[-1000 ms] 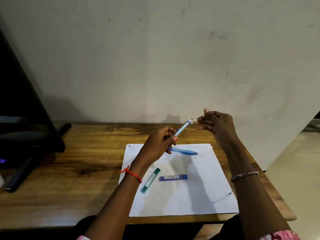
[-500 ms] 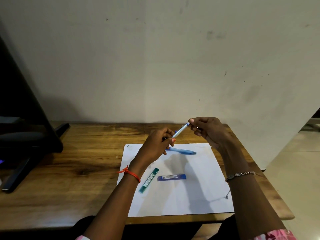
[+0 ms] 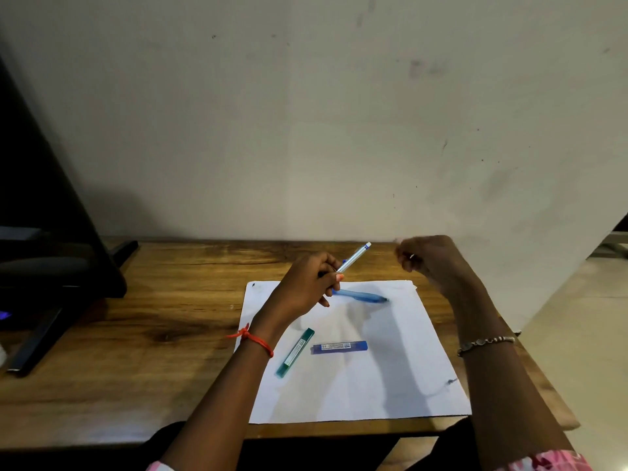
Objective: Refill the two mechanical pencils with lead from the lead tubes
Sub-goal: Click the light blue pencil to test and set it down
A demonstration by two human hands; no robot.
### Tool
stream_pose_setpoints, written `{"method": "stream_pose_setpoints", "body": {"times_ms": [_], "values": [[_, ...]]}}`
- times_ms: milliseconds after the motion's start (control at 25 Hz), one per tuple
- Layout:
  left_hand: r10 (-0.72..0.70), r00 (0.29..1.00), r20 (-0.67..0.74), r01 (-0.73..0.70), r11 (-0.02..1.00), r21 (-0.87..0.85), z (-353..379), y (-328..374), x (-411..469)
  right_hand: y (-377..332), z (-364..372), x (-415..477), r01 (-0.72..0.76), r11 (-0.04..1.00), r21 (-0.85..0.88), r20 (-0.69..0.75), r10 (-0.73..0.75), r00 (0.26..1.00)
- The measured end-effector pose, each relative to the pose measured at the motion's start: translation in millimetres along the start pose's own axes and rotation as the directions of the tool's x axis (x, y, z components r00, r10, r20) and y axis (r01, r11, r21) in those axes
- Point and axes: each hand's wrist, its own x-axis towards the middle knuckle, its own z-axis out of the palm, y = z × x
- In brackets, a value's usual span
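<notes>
My left hand grips a light blue mechanical pencil above the paper, tilted with its white back end up and to the right. My right hand hovers a little right of that end, blurred, with its fingers curled shut. A small shiny spot shows at its fingers; I cannot tell if it holds anything. A second blue pencil lies on the white paper, partly behind my left hand. A green lead tube and a blue lead tube lie side by side nearer to me.
The paper rests on a wooden table against a pale wall. A dark monitor on a black stand fills the left side. The table's right edge drops off to a tiled floor.
My right hand went to the pencil's back end and pinched it, then pulled away to the right. My left hand kept hold of the pencil.
</notes>
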Motion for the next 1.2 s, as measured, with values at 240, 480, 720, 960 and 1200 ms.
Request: {"method": "stream_pose_setpoints", "body": {"times_ms": [240, 480, 720, 960, 1200], "values": [[-0.015, 1.000, -0.013, 0.016, 0.998, 0.066, 1, -2, 0, 9, 27, -9, -0.095, 0.649, -0.755, 0.259, 0.428, 0.866], [-0.024, 1.000, -0.009, 0.025, 0.995, 0.100, 1, -2, 1, 15, 27, -7, 0.007, 0.542, -0.840, 0.296, 0.448, 0.844], [-0.028, 1.000, -0.003, 0.029, 0.993, 0.113, 2, -4, 2, 10, 15, -6, -0.065, 0.625, -0.778, 0.293, 0.453, 0.842], [-0.037, 0.999, 0.031, 0.032, 0.987, 0.157, 4, -6, 3, 6, 9, -9, -0.050, 0.624, -0.780, 0.279, 0.418, 0.864], [-0.037, 0.998, 0.056, 0.026, 0.982, 0.187, 5, -8, 3, 11, 10, -5, 0.013, 0.551, -0.834, 0.281, 0.405, 0.870]]}}
